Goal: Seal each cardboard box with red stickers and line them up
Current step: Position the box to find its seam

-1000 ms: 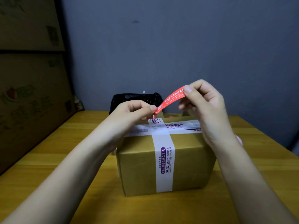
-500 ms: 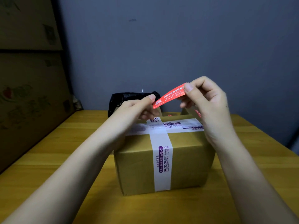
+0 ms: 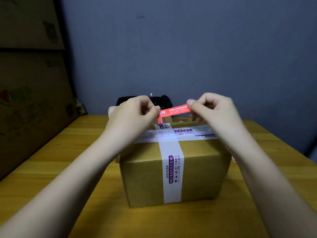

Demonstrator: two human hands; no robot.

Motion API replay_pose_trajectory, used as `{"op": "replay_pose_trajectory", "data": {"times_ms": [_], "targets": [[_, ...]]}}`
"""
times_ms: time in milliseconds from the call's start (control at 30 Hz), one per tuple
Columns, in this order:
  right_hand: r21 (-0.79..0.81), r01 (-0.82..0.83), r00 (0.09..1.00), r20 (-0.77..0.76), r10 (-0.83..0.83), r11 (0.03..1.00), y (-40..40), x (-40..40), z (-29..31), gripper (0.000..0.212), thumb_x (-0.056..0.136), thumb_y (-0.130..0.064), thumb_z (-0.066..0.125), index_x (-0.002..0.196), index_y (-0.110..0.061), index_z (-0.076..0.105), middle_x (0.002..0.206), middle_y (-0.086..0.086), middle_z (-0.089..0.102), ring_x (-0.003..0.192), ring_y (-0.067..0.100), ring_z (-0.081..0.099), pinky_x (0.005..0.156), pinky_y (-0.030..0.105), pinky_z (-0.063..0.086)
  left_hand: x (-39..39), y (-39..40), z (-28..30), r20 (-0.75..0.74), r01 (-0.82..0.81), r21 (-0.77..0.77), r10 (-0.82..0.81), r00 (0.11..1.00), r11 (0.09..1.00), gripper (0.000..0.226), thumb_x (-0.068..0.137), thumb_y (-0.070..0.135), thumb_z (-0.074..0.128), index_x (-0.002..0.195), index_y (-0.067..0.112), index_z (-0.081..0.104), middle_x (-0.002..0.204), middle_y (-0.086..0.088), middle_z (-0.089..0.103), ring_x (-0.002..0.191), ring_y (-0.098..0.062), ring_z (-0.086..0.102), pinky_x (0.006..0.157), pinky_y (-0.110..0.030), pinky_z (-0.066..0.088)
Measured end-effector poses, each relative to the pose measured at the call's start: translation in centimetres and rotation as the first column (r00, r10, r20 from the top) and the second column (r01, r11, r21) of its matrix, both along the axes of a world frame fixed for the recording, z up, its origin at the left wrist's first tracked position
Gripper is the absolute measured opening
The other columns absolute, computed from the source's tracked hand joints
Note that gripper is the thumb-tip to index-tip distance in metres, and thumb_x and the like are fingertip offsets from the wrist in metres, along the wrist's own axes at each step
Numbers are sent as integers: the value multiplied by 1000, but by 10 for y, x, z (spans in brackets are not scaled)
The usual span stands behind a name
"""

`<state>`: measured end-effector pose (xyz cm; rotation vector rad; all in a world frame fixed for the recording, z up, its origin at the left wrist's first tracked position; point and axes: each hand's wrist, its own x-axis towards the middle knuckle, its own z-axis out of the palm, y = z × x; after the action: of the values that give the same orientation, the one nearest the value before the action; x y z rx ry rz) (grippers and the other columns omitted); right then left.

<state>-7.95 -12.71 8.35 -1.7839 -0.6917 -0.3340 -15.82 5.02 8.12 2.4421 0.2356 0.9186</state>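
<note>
1. While both hands hovered above the cardboard box (image 3: 151,174), a red sticker (image 3: 175,110) was stretched between them, roughly level and clear of the box top.
2. At the sticker's 9 o'clock end, the left hand (image 3: 133,112) pinched it between thumb and curled fingers.
3. At its 3 o'clock end, the right hand (image 3: 214,109) pinched it the same way, the other fingers folded in.
4. Below the left pinch, a short red piece (image 3: 160,119) hung toward the box; whether it belonged to the same sticker could not be told.
5. The box stood on the wooden table (image 3: 51,160) near its middle, at 6 o'clock from the sticker, crossed by white printed tape (image 3: 172,169) over its top and front face.
6. At 12 o'clock from the box, against the blue-grey wall (image 3: 188,48), lay a black bag (image 3: 164,101), partly hidden by the hands.
7. At 9 o'clock, large flattened cardboard (image 3: 30,100) leaned beside the table.
</note>
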Motion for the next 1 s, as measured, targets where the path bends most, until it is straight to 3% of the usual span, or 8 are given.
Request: {"op": "replay_pose_trajectory", "data": {"times_ms": [67, 167, 333, 600, 1000], "targets": [[-161, 74, 997, 34, -70, 984, 0, 5, -2, 32, 84, -36, 67, 62, -14, 58, 66, 6, 66, 60, 13, 53, 69, 34, 45, 1, 2, 1, -35, -53, 131, 58, 998, 990, 32, 91, 45, 49, 72, 20, 55, 66, 6, 59, 72, -3, 52, 81, -32, 24], [-368, 172, 984, 106, -143, 914, 0, 9, -4, 30, 82, -45, 62, 62, -22, 56, 59, -2, 61, 60, 11, 55, 69, 34, 46, 4, 5, 0, -95, -66, 231, 90, 991, 971, 30, 90, 41, 48, 68, 21, 50, 60, 7, 53, 68, -9, 50, 80, -32, 23], [-564, 213, 976, 165, -144, 798, 4, 13, -3, 30, 85, -45, 59, 67, -21, 53, 60, -8, 60, 70, 12, 57, 72, 36, 50, 12, 8, -1, -187, -33, 342, 102, 977, 939, 26, 90, 40, 47, 72, 23, 52, 67, 9, 58, 77, -16, 54, 79, -32, 22], [-650, 195, 970, 239, -46, 735, -1, 9, -3, 33, 88, -44, 54, 69, -19, 47, 59, -7, 51, 59, 8, 48, 55, 29, 35, 16, 11, -1, -218, 23, 486, 95, 971, 874, 28, 91, 43, 42, 73, 23, 50, 67, 6, 57, 75, -16, 55, 78, -34, 25], [-689, 191, 961, 275, 8, 700, -1, 6, -6, 29, 90, -38, 54, 71, -16, 49, 61, -7, 49, 61, 8, 48, 51, 26, 29, 17, 2, -4, -214, 20, 669, 167, 963, 743, 27, 94, 45, 33, 87, 26, 51, 80, 7, 59, 85, -17, 53, 81, -35, 25]]}}
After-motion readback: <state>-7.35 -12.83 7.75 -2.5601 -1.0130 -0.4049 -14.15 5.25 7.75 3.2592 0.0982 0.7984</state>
